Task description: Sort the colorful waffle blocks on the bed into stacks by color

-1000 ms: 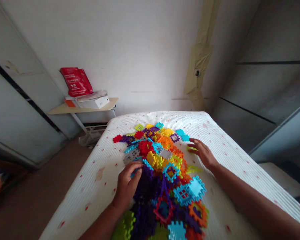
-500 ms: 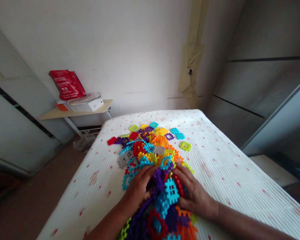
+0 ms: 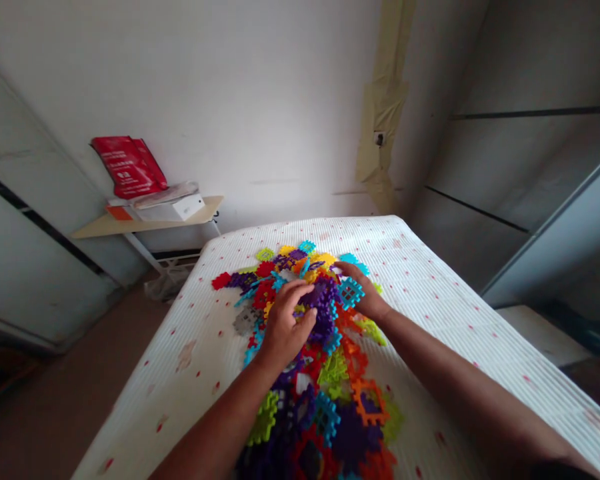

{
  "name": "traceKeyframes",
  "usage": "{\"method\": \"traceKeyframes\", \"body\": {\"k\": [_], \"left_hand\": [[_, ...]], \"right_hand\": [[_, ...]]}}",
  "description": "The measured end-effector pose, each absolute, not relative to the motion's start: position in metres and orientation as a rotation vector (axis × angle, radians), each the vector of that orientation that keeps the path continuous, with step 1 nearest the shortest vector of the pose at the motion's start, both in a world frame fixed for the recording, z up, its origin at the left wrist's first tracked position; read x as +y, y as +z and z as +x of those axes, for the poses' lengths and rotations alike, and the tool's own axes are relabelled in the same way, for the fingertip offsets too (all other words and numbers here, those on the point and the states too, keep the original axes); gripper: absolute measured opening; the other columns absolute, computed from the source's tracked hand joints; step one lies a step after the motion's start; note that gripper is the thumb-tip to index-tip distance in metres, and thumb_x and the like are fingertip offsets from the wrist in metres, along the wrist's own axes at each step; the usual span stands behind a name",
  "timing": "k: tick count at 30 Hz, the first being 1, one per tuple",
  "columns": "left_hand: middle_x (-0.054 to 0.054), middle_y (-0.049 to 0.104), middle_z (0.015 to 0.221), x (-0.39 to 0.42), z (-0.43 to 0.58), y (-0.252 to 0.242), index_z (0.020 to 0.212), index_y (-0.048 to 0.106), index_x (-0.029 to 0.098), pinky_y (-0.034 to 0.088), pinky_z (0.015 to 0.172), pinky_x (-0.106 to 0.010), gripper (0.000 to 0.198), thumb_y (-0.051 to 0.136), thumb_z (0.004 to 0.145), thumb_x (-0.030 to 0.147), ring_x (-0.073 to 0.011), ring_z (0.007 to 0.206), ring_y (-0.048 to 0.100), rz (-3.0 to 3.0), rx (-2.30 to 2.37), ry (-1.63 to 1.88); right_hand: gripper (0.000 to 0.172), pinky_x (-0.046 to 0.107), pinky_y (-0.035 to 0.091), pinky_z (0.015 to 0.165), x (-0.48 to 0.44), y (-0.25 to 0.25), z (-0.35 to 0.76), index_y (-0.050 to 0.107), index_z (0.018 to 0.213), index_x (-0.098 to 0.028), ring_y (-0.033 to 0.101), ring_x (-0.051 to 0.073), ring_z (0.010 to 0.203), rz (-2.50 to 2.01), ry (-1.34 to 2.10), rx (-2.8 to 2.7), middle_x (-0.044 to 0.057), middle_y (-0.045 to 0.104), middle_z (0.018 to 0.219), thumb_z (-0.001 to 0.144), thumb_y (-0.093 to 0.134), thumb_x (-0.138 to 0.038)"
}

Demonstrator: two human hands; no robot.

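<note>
A long heap of toothed plastic building tiles in many colours runs down the middle of the bedspread. My left hand [image 3: 287, 323] rests at the left side of a clump of purple tiles [image 3: 323, 303], thumb and fingers apart and curved towards it. On the clump's far right side is my right hand [image 3: 367, 293], its fingers stretched out over the heap. A blue window tile [image 3: 351, 293] stands in front of the right palm and hides its thumb. Nearer to me lie an orange frame tile [image 3: 369, 401], a lime green tile [image 3: 334, 367] and several dark purple ones.
The tiles lie on a white ribbed bedspread [image 3: 430, 320] with small red marks. At the back left, a small table [image 3: 95, 228] bears a white box [image 3: 177, 208] and a red bag [image 3: 129, 167]. Grey cabinet doors [image 3: 520, 160] stand on the right.
Both hands have moved forward, away from me, along the heap. Tiles between them have been pushed with them, and the purple clump now sits farther up; the nearer tiles lie more spread out.
</note>
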State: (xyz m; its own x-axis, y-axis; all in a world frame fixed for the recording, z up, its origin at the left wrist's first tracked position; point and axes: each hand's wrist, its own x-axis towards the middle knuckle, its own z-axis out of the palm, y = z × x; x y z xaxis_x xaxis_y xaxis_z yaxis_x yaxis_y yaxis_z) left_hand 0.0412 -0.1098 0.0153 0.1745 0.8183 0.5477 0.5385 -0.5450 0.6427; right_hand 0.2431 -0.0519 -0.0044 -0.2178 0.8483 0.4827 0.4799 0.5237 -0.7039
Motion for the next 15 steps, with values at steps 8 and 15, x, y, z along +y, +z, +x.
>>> {"method": "traceKeyframes", "body": {"k": [8,15], "left_hand": [[-0.008,0.054,0.126,-0.147,-0.010,0.024,0.116,0.059,0.025,0.040,0.099,-0.041,0.037,0.054,0.080,0.027,-0.0244,0.117,0.050,2.345,1.210,1.049],[-0.004,0.063,0.120,-0.254,-0.067,-0.021,0.121,0.055,0.036,0.036,0.102,-0.041,0.037,0.051,0.084,0.040,-0.0241,0.117,0.050,2.772,1.138,0.931]], "right_hand": [[0.048,0.043,0.050,0.088,-0.080,-0.021,0.307,0.057,0.117,-0.019,0.057,0.025,0.106,-1.231,0.393,-1.975,0.012,0.058,0.118,0.071,0.045,-0.009],[0.047,0.044,0.041,0.101,-0.161,-0.027,0.319,0.044,0.131,-0.026,0.043,0.023,0.125,-1.193,0.336,-2.118,0.010,0.045,0.137,0.086,0.040,-0.015]]}}
